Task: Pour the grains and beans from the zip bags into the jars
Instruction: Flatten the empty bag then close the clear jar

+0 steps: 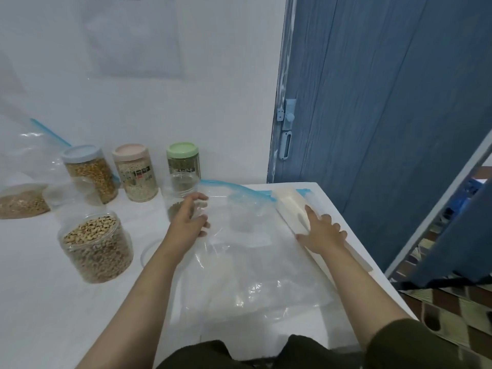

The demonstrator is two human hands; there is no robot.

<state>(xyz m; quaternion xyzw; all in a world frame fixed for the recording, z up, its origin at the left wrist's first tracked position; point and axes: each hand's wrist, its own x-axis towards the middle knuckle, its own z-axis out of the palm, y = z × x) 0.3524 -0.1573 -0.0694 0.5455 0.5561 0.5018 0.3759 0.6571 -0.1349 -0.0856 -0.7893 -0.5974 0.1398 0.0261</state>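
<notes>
A large empty clear zip bag (253,262) with a blue zip strip (239,189) lies flat on the white table (40,302). My left hand (190,217) rests on the bag's left edge, fingers loosely curved, right beside a clear open jar (178,198) with a few green beans at its bottom. My right hand (323,231) lies flat with straight fingers on the bag's right side, over a long white strip (288,206). An open jar of pale beans (95,249) stands to the left.
Three lidded jars stand by the wall: blue lid (89,171), pink lid (135,173), green lid (183,161). An empty clear jar (70,195), a bag of grains (21,202) and another zip bag (40,145) sit far left. A blue door (386,102) borders the table's right edge.
</notes>
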